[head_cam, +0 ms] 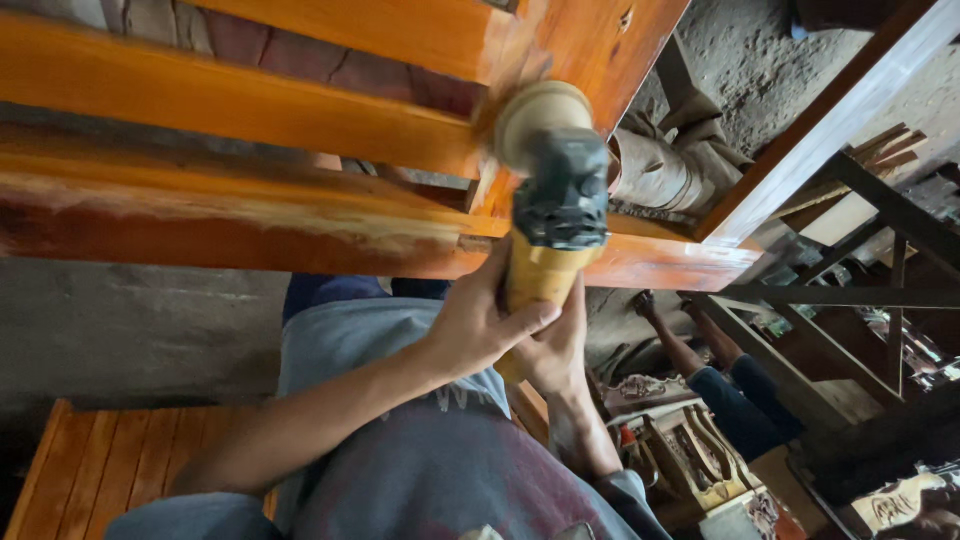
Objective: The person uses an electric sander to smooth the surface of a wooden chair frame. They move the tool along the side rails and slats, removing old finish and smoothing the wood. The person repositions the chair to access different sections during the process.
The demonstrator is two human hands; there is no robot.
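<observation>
Both my hands grip a yellow power sander point(540, 275) with a black head point(562, 195). My left hand point(478, 325) wraps the yellow body from the left. My right hand point(556, 352) holds it from below and behind. The round beige sanding disc point(543, 122) is blurred and presses against an orange varnished wooden frame point(250, 110), at the joint where a rail meets an upright post point(600, 50). A worn, pale streak runs along the lower rail point(230, 215).
A slatted orange wooden panel point(130, 460) lies at the lower left. Another person's legs in blue trousers point(735, 395) reach in at the right, beside a carved wooden piece point(690, 455). Dark frame bars point(850, 297) cross the right side. Rolled sacks point(660, 170) lie behind the frame.
</observation>
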